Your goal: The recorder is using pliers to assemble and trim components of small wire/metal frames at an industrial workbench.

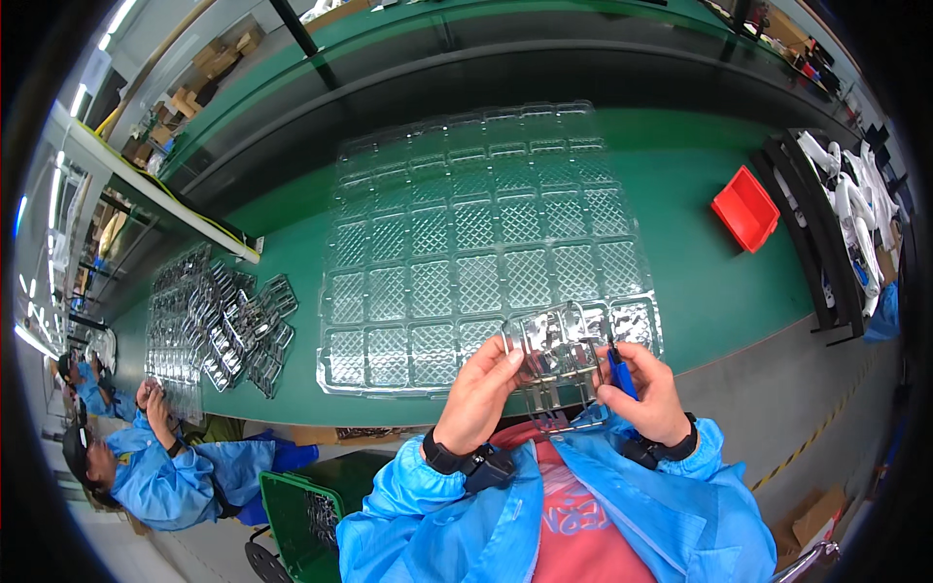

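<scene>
Rectangular, glossy, see-through plastic frame (564, 361) with thin crossbars: judged light, fairly stiff, smooth enough to slip, liable to snap at the slender bars; best gripped by the outer edge. Looks shiny and grey-tinted, with gaps between bars. Located between left hand (478, 394) and right hand (649, 403). Left hand: thumb and fingers clamped on the frame's left edge. Right hand: wrapped around slim blue-handled tool (622, 375); cannot tell whether also touching the frame. Beyond both hands: clear plastic pocketed tray (476, 272) on green worktop (695, 282).
</scene>
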Action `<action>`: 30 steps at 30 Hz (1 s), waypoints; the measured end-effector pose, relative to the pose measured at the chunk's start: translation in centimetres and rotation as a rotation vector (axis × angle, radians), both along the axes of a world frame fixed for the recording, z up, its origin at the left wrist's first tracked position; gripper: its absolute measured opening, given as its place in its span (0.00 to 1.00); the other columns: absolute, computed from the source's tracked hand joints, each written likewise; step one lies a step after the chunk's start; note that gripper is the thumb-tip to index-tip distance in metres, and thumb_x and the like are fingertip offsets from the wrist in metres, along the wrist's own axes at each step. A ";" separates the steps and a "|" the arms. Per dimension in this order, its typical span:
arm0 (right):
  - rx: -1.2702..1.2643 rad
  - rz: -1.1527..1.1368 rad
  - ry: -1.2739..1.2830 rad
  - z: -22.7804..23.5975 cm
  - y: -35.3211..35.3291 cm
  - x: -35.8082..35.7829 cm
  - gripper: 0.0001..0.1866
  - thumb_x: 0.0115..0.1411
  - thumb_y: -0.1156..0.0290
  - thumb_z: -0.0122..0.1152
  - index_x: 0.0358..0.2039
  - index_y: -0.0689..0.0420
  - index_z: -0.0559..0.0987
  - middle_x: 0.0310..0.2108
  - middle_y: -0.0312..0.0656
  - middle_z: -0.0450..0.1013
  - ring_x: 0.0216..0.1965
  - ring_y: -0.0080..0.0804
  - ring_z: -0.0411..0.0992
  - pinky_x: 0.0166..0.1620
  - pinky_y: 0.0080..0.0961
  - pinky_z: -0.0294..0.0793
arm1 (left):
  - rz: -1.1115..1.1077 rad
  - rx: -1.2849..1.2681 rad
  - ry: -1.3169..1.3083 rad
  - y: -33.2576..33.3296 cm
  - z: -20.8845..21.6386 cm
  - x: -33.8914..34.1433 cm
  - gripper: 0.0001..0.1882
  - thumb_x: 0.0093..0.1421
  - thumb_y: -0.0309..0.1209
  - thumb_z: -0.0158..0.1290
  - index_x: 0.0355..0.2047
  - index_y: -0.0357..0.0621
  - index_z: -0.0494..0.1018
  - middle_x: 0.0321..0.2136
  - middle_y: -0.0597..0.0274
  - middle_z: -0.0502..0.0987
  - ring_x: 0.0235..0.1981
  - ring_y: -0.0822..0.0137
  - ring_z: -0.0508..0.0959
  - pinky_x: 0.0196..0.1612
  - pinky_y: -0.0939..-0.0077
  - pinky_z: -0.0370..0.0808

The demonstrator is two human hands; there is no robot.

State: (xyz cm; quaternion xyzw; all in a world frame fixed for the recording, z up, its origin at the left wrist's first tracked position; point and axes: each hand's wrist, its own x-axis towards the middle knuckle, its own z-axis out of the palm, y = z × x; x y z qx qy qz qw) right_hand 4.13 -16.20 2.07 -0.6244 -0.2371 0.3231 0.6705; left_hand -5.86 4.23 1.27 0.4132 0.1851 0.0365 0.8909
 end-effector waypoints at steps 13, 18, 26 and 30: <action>-0.251 0.103 -0.566 0.1 2.8 0.3 0.28 0.49 0.74 0.66 0.52 0.62 0.69 0.40 0.48 0.73 0.39 0.38 0.74 0.44 0.29 0.72 | -0.151 -0.221 0.041 3.0 -0.4 -1.5 0.10 0.67 0.34 0.44 0.44 0.44 0.69 0.35 0.66 0.75 0.31 0.77 0.73 0.29 0.82 0.68; -0.211 0.174 -0.552 -0.2 3.1 -0.6 0.29 0.48 0.70 0.67 0.51 0.60 0.71 0.38 0.49 0.72 0.40 0.46 0.74 0.42 0.33 0.73 | -0.243 -0.271 0.015 2.2 -0.8 -1.3 0.14 0.68 0.34 0.41 0.47 0.38 0.66 0.38 0.60 0.76 0.35 0.71 0.76 0.34 0.74 0.74; -0.293 0.182 -0.645 -0.2 2.0 -0.8 0.28 0.48 0.72 0.64 0.50 0.64 0.70 0.33 0.49 0.68 0.33 0.47 0.70 0.36 0.36 0.71 | -0.153 -0.221 0.128 1.5 -0.7 -1.1 0.08 0.66 0.33 0.45 0.36 0.42 0.70 0.32 0.65 0.75 0.30 0.78 0.73 0.28 0.83 0.68; -0.271 0.169 -0.671 -1.1 1.6 -0.7 0.24 0.48 0.73 0.64 0.46 0.63 0.70 0.31 0.47 0.67 0.30 0.44 0.68 0.32 0.35 0.69 | -0.169 -0.212 0.130 1.1 -1.6 -1.2 0.09 0.66 0.34 0.46 0.36 0.41 0.70 0.31 0.64 0.76 0.27 0.78 0.72 0.22 0.86 0.65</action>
